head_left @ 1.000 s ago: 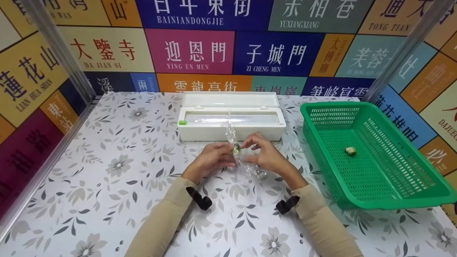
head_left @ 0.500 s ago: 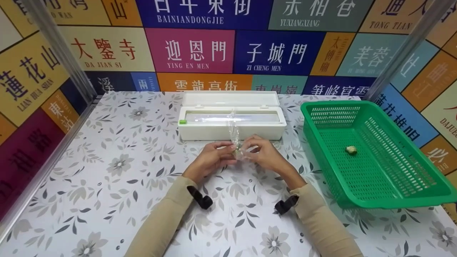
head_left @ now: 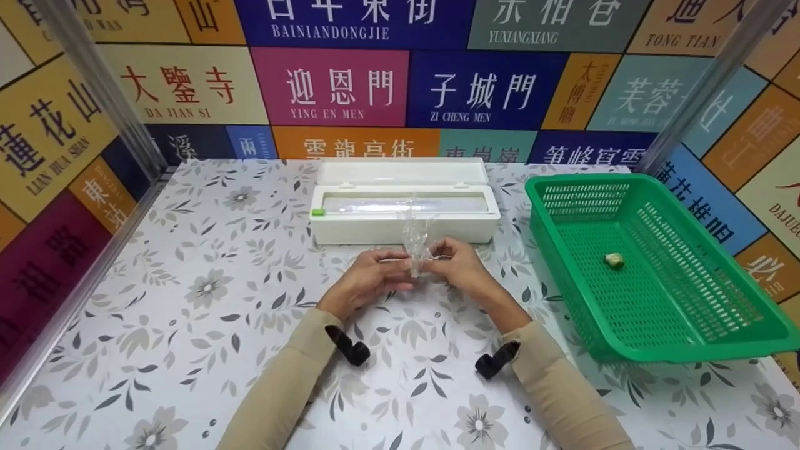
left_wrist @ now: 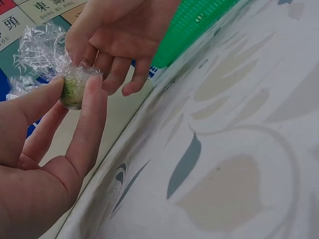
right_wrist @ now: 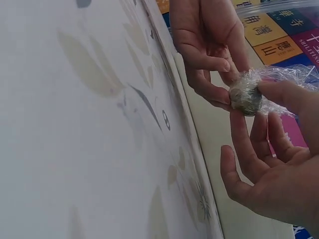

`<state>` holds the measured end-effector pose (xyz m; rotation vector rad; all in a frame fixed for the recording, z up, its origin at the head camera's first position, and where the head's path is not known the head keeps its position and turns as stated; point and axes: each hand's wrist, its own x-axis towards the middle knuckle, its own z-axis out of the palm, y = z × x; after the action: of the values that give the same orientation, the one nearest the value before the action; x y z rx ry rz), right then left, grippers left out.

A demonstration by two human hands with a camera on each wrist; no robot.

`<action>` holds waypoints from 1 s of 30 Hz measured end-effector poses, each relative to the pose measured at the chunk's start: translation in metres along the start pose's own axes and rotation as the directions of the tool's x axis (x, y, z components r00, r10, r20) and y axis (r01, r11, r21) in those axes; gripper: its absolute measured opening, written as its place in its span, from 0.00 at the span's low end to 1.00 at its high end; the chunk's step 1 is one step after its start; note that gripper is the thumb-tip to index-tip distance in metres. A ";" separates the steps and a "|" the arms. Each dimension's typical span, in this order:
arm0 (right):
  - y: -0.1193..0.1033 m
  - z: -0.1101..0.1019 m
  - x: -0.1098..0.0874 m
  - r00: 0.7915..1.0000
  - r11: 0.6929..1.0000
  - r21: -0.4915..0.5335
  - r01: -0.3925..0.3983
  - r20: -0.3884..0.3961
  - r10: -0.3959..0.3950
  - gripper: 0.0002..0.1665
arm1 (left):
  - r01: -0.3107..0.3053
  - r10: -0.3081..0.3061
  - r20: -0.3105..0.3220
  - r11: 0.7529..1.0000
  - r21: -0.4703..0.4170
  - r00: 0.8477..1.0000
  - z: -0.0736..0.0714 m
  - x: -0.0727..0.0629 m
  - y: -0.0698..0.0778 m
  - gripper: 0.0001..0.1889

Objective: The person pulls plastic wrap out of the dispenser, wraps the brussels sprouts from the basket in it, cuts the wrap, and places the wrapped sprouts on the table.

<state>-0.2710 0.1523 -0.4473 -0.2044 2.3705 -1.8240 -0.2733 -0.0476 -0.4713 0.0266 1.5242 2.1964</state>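
- Since a second ago, the right fingertips have closed in; loose cling film (head_left: 417,228) no longer trails below them.
- Left hand (head_left: 373,275): thumb and fingers pinch the film-wrapped green piece (left_wrist: 75,93), between both hands; probably light, slick, bruisable, best held round its body.
- White film dispenser (head_left: 353,234) behind.
- Right hand (head_left: 465,269): thumb and forefinger pinch cling film against the piece; likely flimsy, clingy.
- Green basket (head_left: 687,358): one pale piece (head_left: 614,261) inside.
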 end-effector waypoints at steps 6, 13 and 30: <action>-0.001 -0.001 0.001 0.993 0.993 0.047 -0.110 0.037 0.108 0.26 | 0.001 -0.003 0.094 1.000 0.022 0.996 -0.004 -0.002 0.001 0.22; 0.002 -0.003 -0.001 0.979 0.972 0.141 -0.189 0.102 0.175 0.25 | -0.052 0.032 0.171 0.992 0.114 0.985 -0.006 0.000 -0.002 0.24; 0.003 -0.009 -0.001 0.981 0.993 0.036 -0.110 0.165 0.102 0.20 | -0.065 0.060 0.040 0.990 0.126 0.997 -0.002 -0.001 -0.006 0.08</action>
<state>-0.2722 0.1621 -0.4474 -0.2093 2.1848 -1.7399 -0.2711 -0.0477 -0.4774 0.1563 1.6621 2.1309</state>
